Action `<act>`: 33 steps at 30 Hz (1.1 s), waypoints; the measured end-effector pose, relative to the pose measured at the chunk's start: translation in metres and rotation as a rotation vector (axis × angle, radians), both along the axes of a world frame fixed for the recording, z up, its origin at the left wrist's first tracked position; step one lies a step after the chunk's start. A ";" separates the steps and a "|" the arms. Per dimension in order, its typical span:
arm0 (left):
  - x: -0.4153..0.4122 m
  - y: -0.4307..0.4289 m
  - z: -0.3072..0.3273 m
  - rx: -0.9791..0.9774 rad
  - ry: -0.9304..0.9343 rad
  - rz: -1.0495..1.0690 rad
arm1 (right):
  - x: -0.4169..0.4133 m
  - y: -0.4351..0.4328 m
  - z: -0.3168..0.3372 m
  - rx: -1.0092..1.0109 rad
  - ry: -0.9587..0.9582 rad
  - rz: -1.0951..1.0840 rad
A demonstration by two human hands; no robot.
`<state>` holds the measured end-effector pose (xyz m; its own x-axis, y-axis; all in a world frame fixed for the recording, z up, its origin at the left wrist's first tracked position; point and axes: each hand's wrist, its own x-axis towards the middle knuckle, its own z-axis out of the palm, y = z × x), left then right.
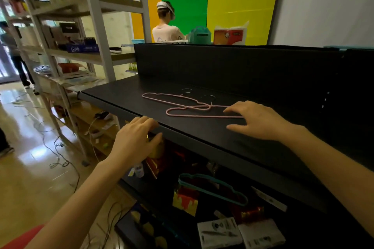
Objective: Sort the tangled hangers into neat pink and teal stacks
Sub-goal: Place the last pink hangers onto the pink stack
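Two pink hangers lie overlapping on the black shelf top: the far one stretches left, the near one lies toward me, and their metal hooks point to the back. My right hand rests with fingers spread on the near pink hanger's right end. Further left, my left hand sits at the shelf's front edge, fingers loosely curled over the lip and holding nothing. A teal stack of hangers lies on the lower shelf below.
Boxes, red packages and white cartons crowd the lower shelf. A black back panel rises behind the shelf top. Grey metal racking stands to the left, with cables on the floor. A person stands beyond the panel, another far left.
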<state>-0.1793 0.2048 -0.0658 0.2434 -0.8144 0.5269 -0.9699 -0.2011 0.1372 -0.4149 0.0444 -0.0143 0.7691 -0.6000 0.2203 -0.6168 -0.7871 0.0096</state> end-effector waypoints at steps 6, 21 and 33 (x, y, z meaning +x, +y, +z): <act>0.060 -0.061 0.000 0.043 0.044 -0.072 | 0.026 -0.040 0.000 0.109 0.095 -0.107; 0.168 -0.190 0.015 0.515 0.391 -0.310 | 0.031 -0.065 -0.011 0.491 0.009 -0.416; 0.200 -0.222 0.017 0.348 0.154 -0.516 | 0.057 -0.074 -0.015 0.626 -0.138 -0.655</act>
<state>0.0203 -0.0171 -0.0490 -0.1743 -0.9640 0.2009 -0.9282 0.2289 0.2932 -0.3583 -0.0296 -0.0295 0.2242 -0.9475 -0.2280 -0.9057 -0.1162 -0.4076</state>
